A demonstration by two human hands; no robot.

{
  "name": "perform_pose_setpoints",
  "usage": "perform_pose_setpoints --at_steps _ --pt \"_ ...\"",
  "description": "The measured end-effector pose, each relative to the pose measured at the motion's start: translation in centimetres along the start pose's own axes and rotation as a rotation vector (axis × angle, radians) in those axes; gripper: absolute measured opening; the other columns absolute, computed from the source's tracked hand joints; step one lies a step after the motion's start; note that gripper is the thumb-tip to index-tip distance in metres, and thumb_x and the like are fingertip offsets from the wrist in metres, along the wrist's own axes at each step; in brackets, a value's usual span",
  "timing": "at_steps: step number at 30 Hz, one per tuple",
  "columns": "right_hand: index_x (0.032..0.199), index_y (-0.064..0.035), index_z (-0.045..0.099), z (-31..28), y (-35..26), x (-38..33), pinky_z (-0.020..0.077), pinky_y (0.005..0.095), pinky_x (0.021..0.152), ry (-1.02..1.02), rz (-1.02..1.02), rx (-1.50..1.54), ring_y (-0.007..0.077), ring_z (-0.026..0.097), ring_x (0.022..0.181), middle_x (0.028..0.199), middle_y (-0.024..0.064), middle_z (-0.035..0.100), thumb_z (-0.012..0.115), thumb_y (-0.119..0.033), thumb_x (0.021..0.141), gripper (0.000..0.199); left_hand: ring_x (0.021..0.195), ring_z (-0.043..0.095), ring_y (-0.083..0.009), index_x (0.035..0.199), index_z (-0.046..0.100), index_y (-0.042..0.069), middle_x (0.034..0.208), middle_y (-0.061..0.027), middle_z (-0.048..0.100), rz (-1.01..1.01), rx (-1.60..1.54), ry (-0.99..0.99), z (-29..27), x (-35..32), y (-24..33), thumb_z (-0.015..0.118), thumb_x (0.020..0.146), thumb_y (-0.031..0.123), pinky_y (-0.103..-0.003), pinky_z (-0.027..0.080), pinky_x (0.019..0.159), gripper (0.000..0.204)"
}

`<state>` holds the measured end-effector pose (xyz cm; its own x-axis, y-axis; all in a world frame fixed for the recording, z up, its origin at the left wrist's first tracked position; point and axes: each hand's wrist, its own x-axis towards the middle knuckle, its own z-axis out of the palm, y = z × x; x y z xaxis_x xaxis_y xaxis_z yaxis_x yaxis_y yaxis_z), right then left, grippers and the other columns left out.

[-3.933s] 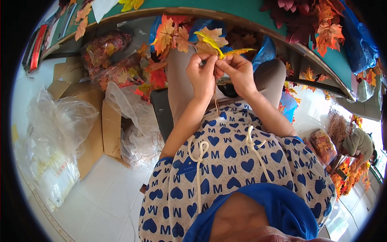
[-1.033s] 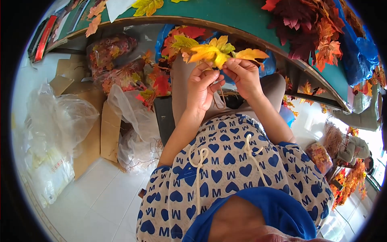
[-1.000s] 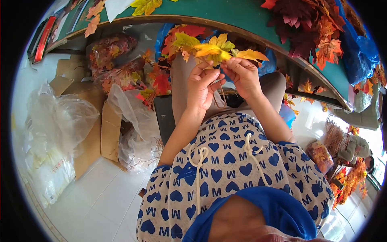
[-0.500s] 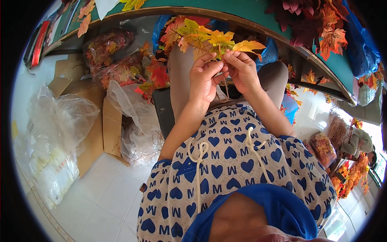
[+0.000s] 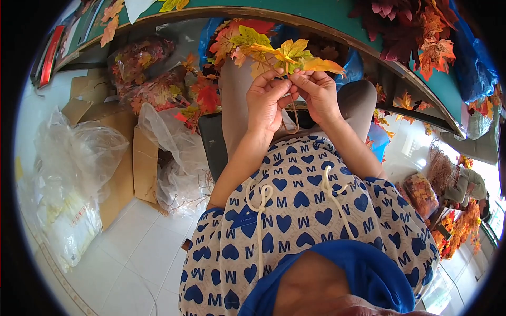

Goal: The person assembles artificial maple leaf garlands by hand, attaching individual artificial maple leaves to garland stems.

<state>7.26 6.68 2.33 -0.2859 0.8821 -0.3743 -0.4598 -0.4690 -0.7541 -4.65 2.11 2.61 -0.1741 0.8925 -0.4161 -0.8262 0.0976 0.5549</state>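
My left hand (image 5: 266, 100) and my right hand (image 5: 317, 96) meet above my lap, fingertips nearly touching. Both are closed in a pinch on an artificial maple leaf garland (image 5: 293, 50), at the base of its yellow leaves. The yellow and green leaves fan out beyond my fingers, away from me. From between my hands a thin brown stem (image 5: 297, 118) hangs in a loop down to my lap. Exactly where each fingertip grips is partly hidden by the fingers themselves.
A green-topped table (image 5: 305, 11) spans the far side, with dark red and orange leaves (image 5: 416, 34) at its right. On the left stand a cardboard box (image 5: 145, 168) and clear plastic bags (image 5: 79, 174). Another person (image 5: 466, 184) sits at the far right.
The yellow leaves have turned slightly, and the right-hand leaf points a little more to the right. My hands remain pinched in nearly the same place.
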Motion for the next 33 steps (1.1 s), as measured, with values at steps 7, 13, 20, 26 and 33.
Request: perform_pose_setpoints --at_steps 7,13,20,26,33 --pt "0.082 0.0035 0.061 0.3 0.2 -0.1 0.0494 0.0201 0.060 -0.038 -0.172 -0.172 0.0103 0.061 0.063 0.076 0.0063 0.064 0.066 0.002 0.079 0.006 0.069 0.063 -0.0160 0.099 0.057 -0.005 0.083 -0.0105 0.062 0.112 0.122 0.062 0.0 0.1 -0.6 0.058 0.083 -0.003 -0.029 0.058 0.061 0.016" --pt "0.085 0.0046 0.062 0.3 0.8 -0.5 0.0494 0.0201 0.061 -0.008 -0.181 -0.262 0.0090 0.061 0.065 0.076 0.0062 0.064 0.068 0.001 0.077 0.010 0.064 0.063 -0.0157 0.091 0.059 -0.006 0.082 -0.0111 0.062 0.159 0.183 0.129 -0.2 0.4 -1.1 0.058 0.084 -0.002 -0.028 0.057 0.055 0.009" --pt "0.091 0.0037 0.060 -0.8 1.3 -0.1 0.0507 0.0223 0.066 0.008 -0.330 -0.588 0.0097 0.061 0.072 0.083 0.0054 0.065 0.067 0.002 0.074 0.019 0.061 0.062 -0.0166 0.086 0.060 -0.006 0.081 -0.0116 0.063 0.216 0.221 0.198 -0.4 0.6 -1.3 0.060 0.082 -0.003 -0.027 0.055 0.050 0.005" --pt "0.092 0.0036 0.061 -2.9 1.8 0.9 0.0515 0.0235 0.068 -0.076 -0.514 -1.023 0.0089 0.062 0.073 0.080 0.0057 0.066 0.072 -0.005 0.069 0.027 0.065 0.063 -0.0175 0.093 0.062 -0.006 0.084 -0.0111 0.063 0.228 0.302 0.185 -0.2 0.9 -1.8 0.059 0.082 -0.003 -0.028 0.056 0.053 0.011" --pt "0.089 0.0026 0.062 -3.3 0.5 1.6 0.0518 0.0230 0.065 0.011 -0.244 -0.390 0.0115 0.062 0.072 0.080 0.0063 0.065 0.068 0.005 0.074 0.016 0.078 0.065 -0.0150 0.120 0.053 -0.002 0.087 -0.0113 0.064 0.175 0.522 -0.128 -0.1 1.2 -2.1 0.055 0.078 -0.014 -0.022 0.053 0.069 0.044"
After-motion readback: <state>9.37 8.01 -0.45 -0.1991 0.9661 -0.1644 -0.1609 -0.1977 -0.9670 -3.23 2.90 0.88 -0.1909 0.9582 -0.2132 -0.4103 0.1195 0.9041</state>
